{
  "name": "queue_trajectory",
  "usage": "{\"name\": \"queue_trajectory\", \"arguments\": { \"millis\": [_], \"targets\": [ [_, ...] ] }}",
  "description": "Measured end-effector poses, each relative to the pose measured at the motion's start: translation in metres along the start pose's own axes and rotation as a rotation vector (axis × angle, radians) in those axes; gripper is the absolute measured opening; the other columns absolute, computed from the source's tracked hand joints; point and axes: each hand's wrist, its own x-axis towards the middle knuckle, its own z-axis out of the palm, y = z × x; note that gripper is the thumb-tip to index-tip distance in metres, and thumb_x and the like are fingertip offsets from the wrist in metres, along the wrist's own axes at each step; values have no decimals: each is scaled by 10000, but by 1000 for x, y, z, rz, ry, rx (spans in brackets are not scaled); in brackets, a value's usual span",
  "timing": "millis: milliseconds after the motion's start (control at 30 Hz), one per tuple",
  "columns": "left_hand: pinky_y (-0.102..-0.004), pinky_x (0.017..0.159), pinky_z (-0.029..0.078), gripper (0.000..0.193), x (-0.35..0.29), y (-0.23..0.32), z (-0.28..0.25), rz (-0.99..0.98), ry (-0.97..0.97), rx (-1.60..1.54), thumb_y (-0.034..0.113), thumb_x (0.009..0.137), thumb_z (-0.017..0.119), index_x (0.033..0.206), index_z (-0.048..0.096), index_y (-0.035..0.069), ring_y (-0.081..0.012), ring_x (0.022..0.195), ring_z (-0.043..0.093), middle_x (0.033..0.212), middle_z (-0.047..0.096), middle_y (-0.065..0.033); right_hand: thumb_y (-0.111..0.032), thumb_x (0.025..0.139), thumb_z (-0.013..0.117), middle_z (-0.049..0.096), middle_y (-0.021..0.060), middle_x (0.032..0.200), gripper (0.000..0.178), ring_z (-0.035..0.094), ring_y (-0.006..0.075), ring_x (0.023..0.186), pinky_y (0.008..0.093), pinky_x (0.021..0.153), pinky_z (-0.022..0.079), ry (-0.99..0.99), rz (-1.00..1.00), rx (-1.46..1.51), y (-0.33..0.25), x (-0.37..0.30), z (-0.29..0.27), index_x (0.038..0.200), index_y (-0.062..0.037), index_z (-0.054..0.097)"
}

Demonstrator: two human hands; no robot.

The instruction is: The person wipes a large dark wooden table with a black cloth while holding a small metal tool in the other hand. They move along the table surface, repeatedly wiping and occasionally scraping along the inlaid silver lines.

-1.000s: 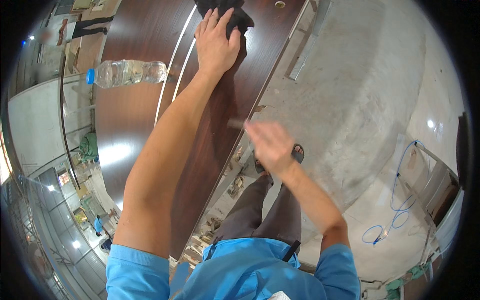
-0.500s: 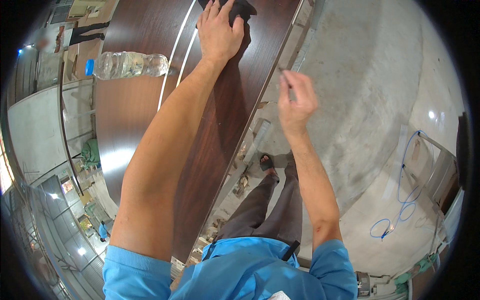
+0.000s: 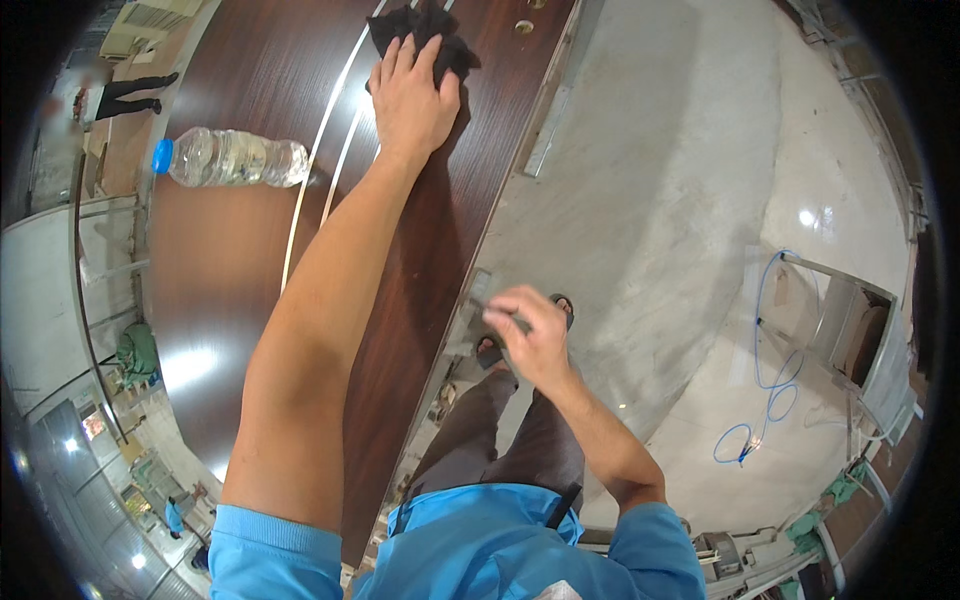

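Note:
My left hand [image 3: 412, 112] lies with its fingers spread on a crumpled black cloth [image 3: 458, 58], pressing it on the far part of a glossy dark brown wood-grain panel [image 3: 225, 265]. Off the panel's right edge, my right hand [image 3: 537, 338] is closed in a pinch, blurred by motion. Something small and dark shows at its fingertips, too smeared to name. Two thin pale strips [image 3: 326, 128] run lengthwise along the panel and pass partly under my left forearm.
A clear plastic bottle [image 3: 238, 158] with a blue cap lies on its side at the panel's left. Round holes [image 3: 523, 27] mark its far right corner. Blue cable [image 3: 775, 385] coils on the concrete floor [image 3: 660, 200] beside a metal frame [image 3: 850, 325]. Other people stand far left.
My right hand has come nearer and to the left, toward the panel's edge. My left hand and the cloth sit lower in view, and the whole view has shifted somewhat.

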Motion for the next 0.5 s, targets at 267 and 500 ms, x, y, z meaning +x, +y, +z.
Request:
{"name": "queue_trajectory", "arguments": {
  "millis": [267, 500],
  "targets": [
    [-545, 1258, 269, 572, -3, 3, -11, -24, -97, -20, 202, 932, 643, 1492, 588, 99, -404, 1514, 399, 1553, 520, -235, 29, 852, 795, 728, 112, 925, 141, 703, 257, 852, 350, 748, 550, -75, -228, 30, 16, 128, -27, 977, 0, 738],
    [-554, 1275, 245, 658, -2, 12, -27, -84, -236, -10, 127, 900, 613, 1552, 529, 127, -407, 1546, 347, 1595, 465, -228, 2, 870, 779, 717, 122, 915, 117, 693, 277, 824, 364, 740, 543, 55, -211, -26, 46, 243, -82, 977, -13, 735]
  ]
}}
